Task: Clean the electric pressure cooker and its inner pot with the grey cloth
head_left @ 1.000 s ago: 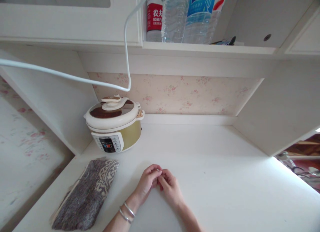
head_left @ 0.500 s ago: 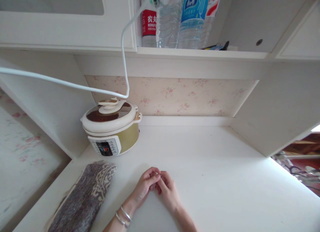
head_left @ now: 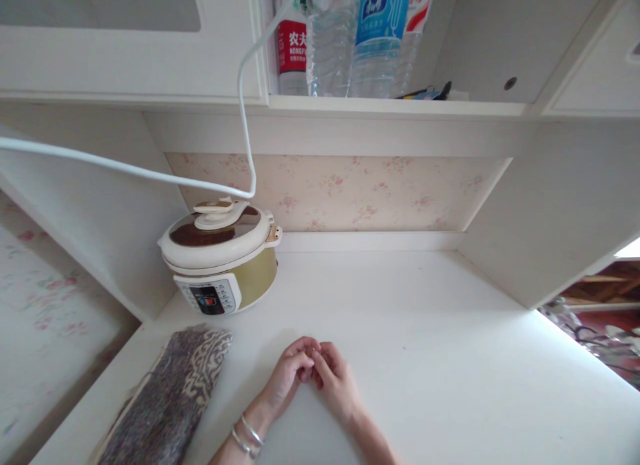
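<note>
My left hand [head_left: 291, 371] and my right hand [head_left: 334, 378] rest together over the white counter, fingers curled inward and the fingertips meeting. Nothing shows between them, though part of the fingers is hidden behind the thumbs. Two silver bangles [head_left: 249, 437] circle my left wrist. To the left of my hands lies a folded grey-brown cloth [head_left: 155, 405] with a cream scroll pattern. Behind it, against the left panel, stands a white and olive electric pressure cooker [head_left: 220, 258], its lid on.
The white counter [head_left: 425, 358] runs up to a floral back wall [head_left: 350, 188]. Several plastic water bottles [head_left: 375, 51] stand on the shelf above. A white cable [head_left: 165, 178] hangs in front of the cooker. Side panels rise left and right; cluttered items [head_left: 595, 338] lie beyond the right edge.
The view has shifted very slightly to the right. My left thumb has pulled back a little from the right thumb; both hands stay together in the same place.
</note>
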{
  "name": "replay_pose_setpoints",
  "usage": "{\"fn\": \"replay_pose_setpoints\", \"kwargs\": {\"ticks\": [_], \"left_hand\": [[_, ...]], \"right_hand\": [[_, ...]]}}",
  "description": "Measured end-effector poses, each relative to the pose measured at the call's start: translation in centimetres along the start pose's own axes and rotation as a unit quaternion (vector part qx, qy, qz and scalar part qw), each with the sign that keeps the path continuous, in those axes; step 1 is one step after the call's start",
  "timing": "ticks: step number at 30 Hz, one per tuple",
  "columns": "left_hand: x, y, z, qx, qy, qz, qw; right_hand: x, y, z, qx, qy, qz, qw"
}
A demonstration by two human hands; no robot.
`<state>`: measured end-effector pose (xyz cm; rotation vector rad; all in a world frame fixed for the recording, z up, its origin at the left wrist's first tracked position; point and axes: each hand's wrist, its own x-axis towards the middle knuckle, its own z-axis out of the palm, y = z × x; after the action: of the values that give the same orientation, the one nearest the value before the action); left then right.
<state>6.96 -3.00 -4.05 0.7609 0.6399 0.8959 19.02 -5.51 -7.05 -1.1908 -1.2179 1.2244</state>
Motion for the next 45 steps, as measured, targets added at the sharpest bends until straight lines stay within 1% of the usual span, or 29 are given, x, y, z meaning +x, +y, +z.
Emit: {"fn": "replay_pose_setpoints", "kwargs": {"ticks": [11,19,26,30,40,45], "left_hand": [[-0.12,-0.15,0.01,-0.006,0.013,0.004,1.0],[-0.19,-0.56,-0.28,0.011,0.008,0.005,1.0],[-0.49,-0.1,0.13,0.011,0.011,0.009,1.0],[-0.51,0.11,0.26,0.014,0.015,0.007,1.0],[-0.4,-0.42,0.07,0.025,0.003,0.017,1.0],[-0.39,-0.28,0.1,0.034,0.017,0.014,0.999]], "right_hand": [[-0.14,-0.05,-0.06,-0.021,0.0,-0.013,1.0],[-0.45,-0.41,-0.13,-0.036,0.003,-0.015,0.999],[-0.33,-0.78,-0.1,-0.034,0.0,-0.016,0.999],[-0.2,-0.6,-0.16,-0.028,0.0,-0.016,0.999],[-0.39,-0.2,-0.16,-0.033,0.007,-0.02,0.999],[-0.48,-0.35,-0.14,-0.049,0.007,-0.02,0.999]]}}
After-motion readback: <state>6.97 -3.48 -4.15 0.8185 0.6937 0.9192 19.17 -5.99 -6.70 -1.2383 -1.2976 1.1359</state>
